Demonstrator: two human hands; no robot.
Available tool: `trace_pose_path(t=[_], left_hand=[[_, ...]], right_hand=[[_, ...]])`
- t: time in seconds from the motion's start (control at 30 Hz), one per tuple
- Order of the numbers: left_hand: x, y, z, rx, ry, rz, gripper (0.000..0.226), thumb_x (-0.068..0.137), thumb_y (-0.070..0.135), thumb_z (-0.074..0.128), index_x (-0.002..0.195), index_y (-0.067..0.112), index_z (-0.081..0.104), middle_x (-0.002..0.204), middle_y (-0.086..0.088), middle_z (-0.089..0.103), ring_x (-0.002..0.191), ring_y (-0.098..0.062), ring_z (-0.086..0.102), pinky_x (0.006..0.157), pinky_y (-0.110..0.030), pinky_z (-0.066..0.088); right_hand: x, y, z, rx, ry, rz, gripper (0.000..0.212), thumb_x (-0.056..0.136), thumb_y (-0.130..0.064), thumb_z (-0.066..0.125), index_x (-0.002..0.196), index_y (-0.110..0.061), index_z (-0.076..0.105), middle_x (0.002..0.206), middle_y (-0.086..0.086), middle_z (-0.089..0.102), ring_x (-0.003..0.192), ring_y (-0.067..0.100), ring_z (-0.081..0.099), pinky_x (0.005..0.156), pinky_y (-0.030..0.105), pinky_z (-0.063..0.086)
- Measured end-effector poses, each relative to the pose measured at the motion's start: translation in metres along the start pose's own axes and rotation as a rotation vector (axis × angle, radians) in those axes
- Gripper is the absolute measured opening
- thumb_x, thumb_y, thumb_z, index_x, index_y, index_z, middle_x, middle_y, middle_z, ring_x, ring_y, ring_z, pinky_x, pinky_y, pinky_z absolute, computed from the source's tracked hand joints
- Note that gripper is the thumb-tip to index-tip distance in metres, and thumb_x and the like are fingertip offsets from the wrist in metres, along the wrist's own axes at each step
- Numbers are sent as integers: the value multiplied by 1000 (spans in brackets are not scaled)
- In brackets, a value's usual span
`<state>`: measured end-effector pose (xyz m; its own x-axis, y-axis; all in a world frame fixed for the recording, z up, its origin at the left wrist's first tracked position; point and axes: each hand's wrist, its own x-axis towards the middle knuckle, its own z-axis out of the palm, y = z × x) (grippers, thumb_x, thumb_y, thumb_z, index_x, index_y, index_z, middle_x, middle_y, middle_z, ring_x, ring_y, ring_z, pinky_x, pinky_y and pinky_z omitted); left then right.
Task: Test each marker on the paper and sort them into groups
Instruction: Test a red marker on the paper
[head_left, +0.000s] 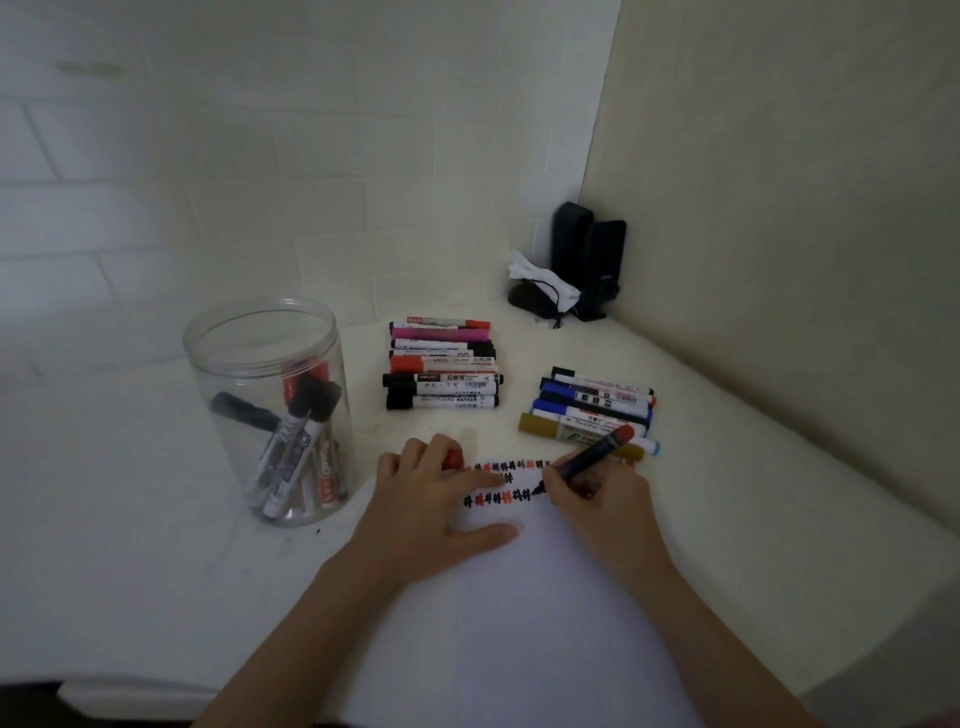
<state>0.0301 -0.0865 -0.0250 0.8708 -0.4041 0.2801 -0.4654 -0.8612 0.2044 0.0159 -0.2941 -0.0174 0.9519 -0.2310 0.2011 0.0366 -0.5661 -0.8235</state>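
A white paper (519, 613) lies on the table with two rows of red and black test marks (498, 496) near its far edge. My right hand (597, 496) grips a black marker with a red end (592, 457), its tip on the paper at the end of the lower row. My left hand (431, 493) rests on the paper left of the marks and holds a red cap (453, 460) in its curled fingers. One group of markers (441, 366) lies behind the paper, a second group (592, 408) to the right.
A clear plastic jar (270, 415) with several markers stands at the left. Two black speakers (587, 254) and a white bag with a cord (540, 283) sit in the far corner where the walls meet. The table edge runs along the lower left.
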Motion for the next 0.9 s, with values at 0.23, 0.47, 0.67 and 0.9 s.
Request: trace_pose_path(t=[0.23, 0.47, 0.67, 0.9], left_hand=[[0, 0, 1, 9, 1, 4, 74, 69, 90, 24, 126, 51, 51, 110, 10, 39, 102, -13, 35, 86, -35, 27], [1, -1, 2, 20, 9, 9, 70, 71, 89, 28, 126, 52, 51, 111, 11, 39, 103, -12, 34, 85, -34, 24], [2, -9, 9, -155, 61, 27, 44, 92, 23, 35, 125, 46, 54, 117, 8, 46, 100, -9, 32, 86, -36, 30], [-5, -16, 2, -725, 82, -86, 51, 96, 15, 52, 138, 40, 36, 114, 19, 62, 105, 7, 57, 92, -10, 43]], right_hand=[[1, 2, 0, 0, -4, 11, 15, 86, -26, 70, 73, -19, 67, 63, -1, 68, 58, 7, 62, 55, 20, 47], [1, -1, 0, 29, 12, 17, 19, 87, -23, 69, 73, -11, 68, 62, 5, 67, 57, 18, 62, 55, 28, 47], [1, -6, -4, 169, 3, 110, 21, 87, -22, 69, 68, -19, 60, 49, -9, 55, 44, 2, 45, 43, 11, 32], [6, -33, -13, 492, -62, 194, 9, 91, -19, 65, 95, -12, 69, 74, 5, 64, 66, 12, 56, 54, 24, 44]])
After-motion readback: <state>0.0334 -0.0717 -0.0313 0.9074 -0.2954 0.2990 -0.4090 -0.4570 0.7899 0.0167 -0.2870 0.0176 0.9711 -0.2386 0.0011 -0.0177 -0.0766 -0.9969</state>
